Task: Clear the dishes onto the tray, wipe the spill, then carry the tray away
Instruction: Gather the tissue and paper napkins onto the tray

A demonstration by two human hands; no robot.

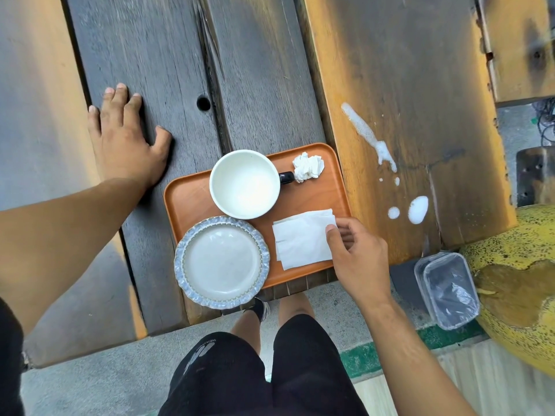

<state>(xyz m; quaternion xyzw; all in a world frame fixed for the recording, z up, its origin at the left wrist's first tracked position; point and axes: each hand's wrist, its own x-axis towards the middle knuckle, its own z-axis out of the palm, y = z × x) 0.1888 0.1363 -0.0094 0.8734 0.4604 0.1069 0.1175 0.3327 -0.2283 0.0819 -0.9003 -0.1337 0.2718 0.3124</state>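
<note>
An orange tray [189, 202] lies at the near edge of the wooden table. On it stand a white cup [244, 184] with a dark handle, a blue-rimmed plate [222, 261] overhanging the tray's near left corner, a crumpled tissue [307, 166] and a flat white napkin [301, 243]. My right hand [357, 259] pinches the napkin's right edge between thumb and fingers. My left hand [126, 139] rests flat on the dark plank left of the tray, fingers spread. A white spill [417, 208] streaks and dots the yellowish plank right of the tray.
A clear plastic container [447, 289] sits off the table's near right corner, beside a yellow speckled rounded object [516, 271]. The dark plank has a round hole [203, 102]. My legs and a shoe stand below the table edge.
</note>
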